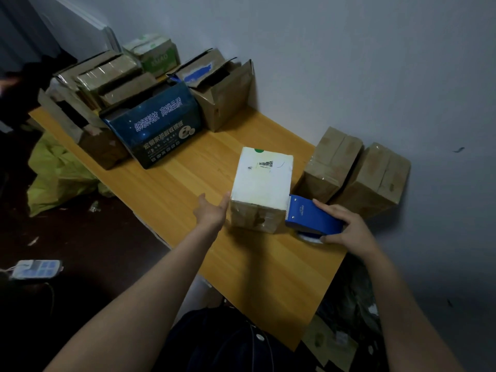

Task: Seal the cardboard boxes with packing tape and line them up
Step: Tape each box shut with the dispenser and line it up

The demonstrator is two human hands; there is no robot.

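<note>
A small cardboard box point(261, 183) with a white labelled top stands in the middle of the wooden table point(257, 272). My left hand point(213, 210) presses flat against the box's left side, fingers straight. My right hand point(346, 226) grips a blue tape dispenser point(312, 216), whose toothed end sits at the box's near right corner. Two taped brown boxes point(330, 165) point(375, 181) stand side by side against the wall to the right.
Several opened boxes crowd the table's far left, among them a dark blue printed box point(158, 127) and a brown box with loose flaps point(222, 87). A yellow-green bag point(59, 173) lies on the floor at left. A grey wall point(375, 63) runs along the right.
</note>
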